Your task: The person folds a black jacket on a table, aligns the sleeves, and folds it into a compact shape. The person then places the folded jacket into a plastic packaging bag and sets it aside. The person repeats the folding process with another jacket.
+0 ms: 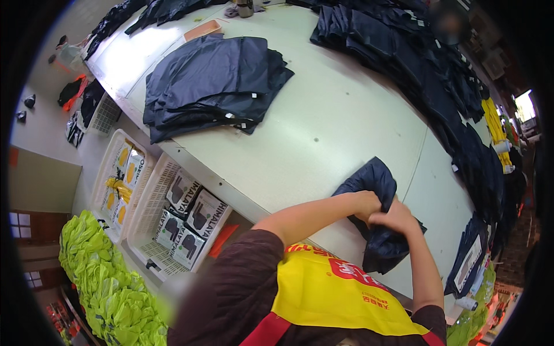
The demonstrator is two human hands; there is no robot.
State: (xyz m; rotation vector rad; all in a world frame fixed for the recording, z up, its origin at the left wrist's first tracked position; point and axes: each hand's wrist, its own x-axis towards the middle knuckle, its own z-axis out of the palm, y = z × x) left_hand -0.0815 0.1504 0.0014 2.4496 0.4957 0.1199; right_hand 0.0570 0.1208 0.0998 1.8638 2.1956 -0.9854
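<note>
In the head view, above the near edge of the pale table (323, 138), toward its right: a bunched navy garment (385, 247), long axis running roughly away from the body, rounded end pointing to the far side, lower end toward the yellow apron (340, 294). Gripped by left hand (367, 206) and right hand (398, 218), both curled tight and meeting at its middle, fingertips partly hidden. Beyond, on the smooth tabletop, a dark folded pile (213, 78) and a long garment row (404, 63). At left, below table height, white crates (141, 222) with packages, beside a lime-green heap (104, 277).
</note>
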